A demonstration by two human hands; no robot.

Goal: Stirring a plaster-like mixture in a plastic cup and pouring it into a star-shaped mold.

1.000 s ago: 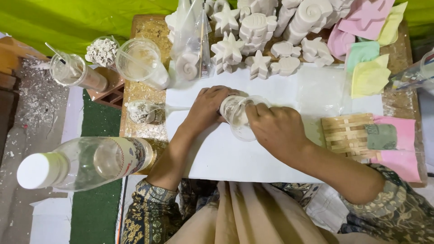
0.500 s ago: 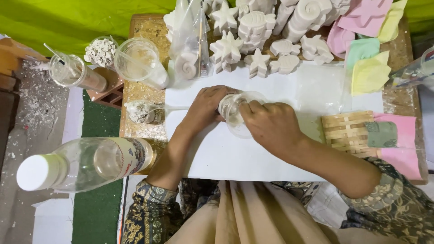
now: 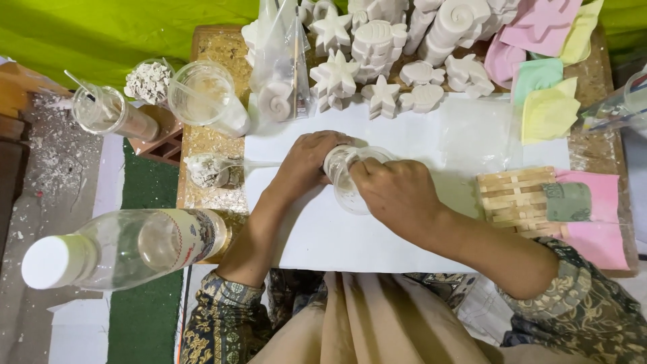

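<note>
Both hands meet at the middle of the frame over a white sheet [image 3: 377,236] that covers the surface. The left hand [image 3: 306,162] wraps around a small clear cup [image 3: 347,178] from the left, fingers closed on its side. The right hand [image 3: 397,195] comes in from the lower right and lies over the cup's mouth, its fingertips at the rim, so much of the cup is hidden; whether that hand grips the cup or only presses on it I cannot tell. The cup sits tilted on the sheet, its lower part showing just beneath the hands.

Just left of the left hand a spoon [image 3: 212,168] caked with white paste lies at the sheet's edge. Above it, in the upper left, stand a wide clear cup [image 3: 202,98] with white residue, a smaller cup of white lumps [image 3: 148,81] and a glass [image 3: 108,114] with a stick in it. A clear bottle [image 3: 128,246] with a white cap lies on its side at the lower left, near the left forearm.

Along the top, white plaster figures [image 3: 377,61], stars, shells and fish, stand in stacks, some in a clear bag [image 3: 280,67]. Pink, green and yellow moulds [image 3: 546,81] lie at the upper right. A slatted wooden mat [image 3: 515,199] rests at the right edge, well apart from the cup.
</note>
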